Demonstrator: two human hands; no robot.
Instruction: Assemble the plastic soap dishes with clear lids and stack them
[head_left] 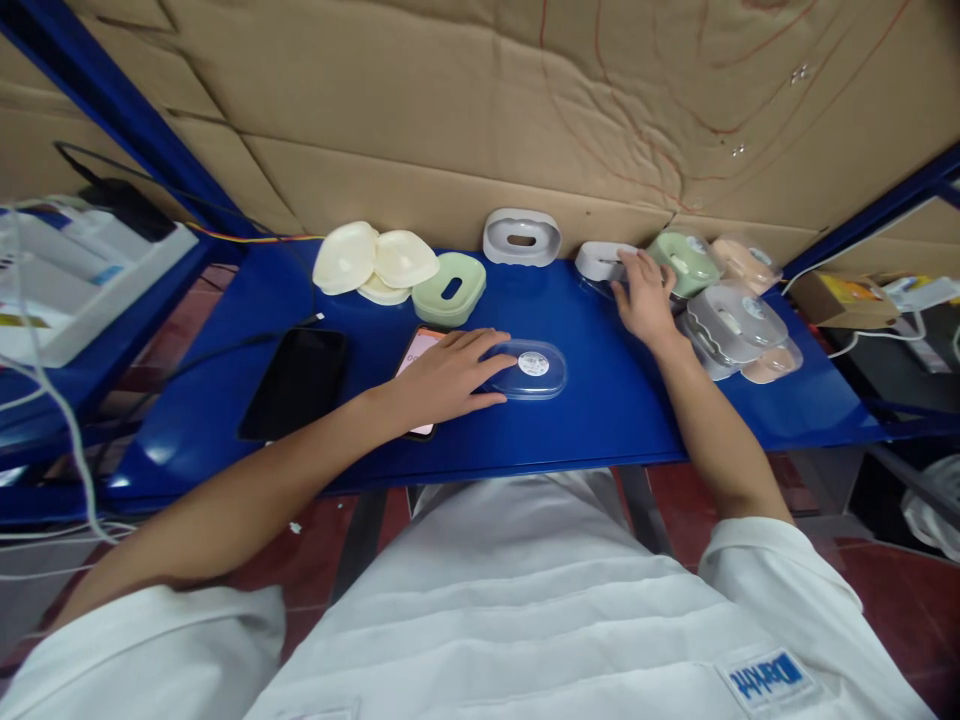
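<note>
My left hand (454,378) lies palm down with its fingers stretched and spread. Its fingertips rest on the left end of a clear plastic lid (551,375) that bears a round white label. Under the same wrist, a phone (421,345) with a lit screen is partly covered. Farther right, my right hand (646,295) curls its fingers and thumb about the right end of a small white plastic box (596,262) near the back of the table. A green plastic box with a clear cover (686,262) stands just beyond that hand.
Cream plastic shells (345,258), a green slotted cover (450,290) and a white slotted cover (522,238) line the back of the blue table (600,430). At left lies a black tablet (294,385). Grey (735,322) and peach boxes (745,262) with clear covers cluster at right.
</note>
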